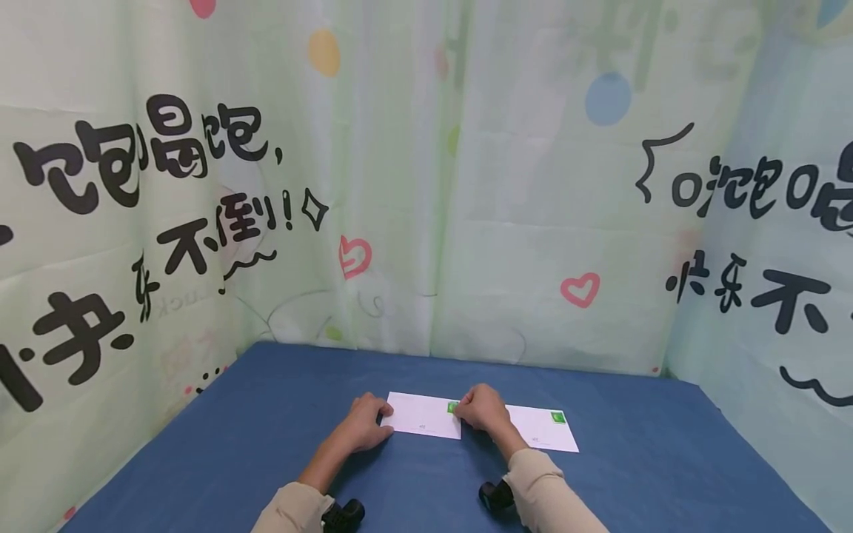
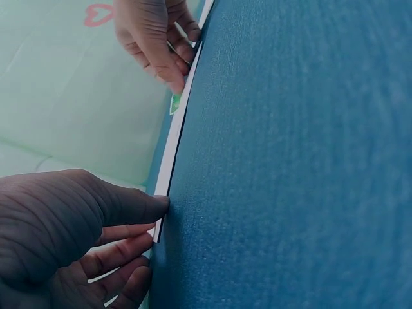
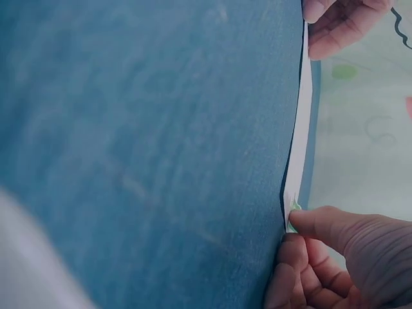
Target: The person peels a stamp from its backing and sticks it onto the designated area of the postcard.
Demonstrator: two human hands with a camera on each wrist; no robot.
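A white envelope (image 1: 423, 418) lies on the blue cloth, a green stamp (image 1: 452, 408) at its upper right corner. My left hand (image 1: 366, 422) holds the envelope's left end, thumb at the near edge; in the left wrist view the thumb (image 2: 138, 205) and fingers are on either side of that end. At the other end is my right hand (image 1: 484, 409), thumb and curled fingers pinching at the stamp. From the right wrist, the thumb (image 3: 322, 222) covers part of the stamp (image 3: 294, 215), with the fingers curled just below the envelope's end.
A second white envelope (image 1: 540, 428) with a green stamp (image 1: 558, 417) lies to the right, partly behind my right wrist. The blue cloth (image 1: 300, 377) covers the table. Printed curtains (image 1: 400, 185) hang around its back and sides. Dark devices (image 1: 343, 516) are strapped at both wrists.
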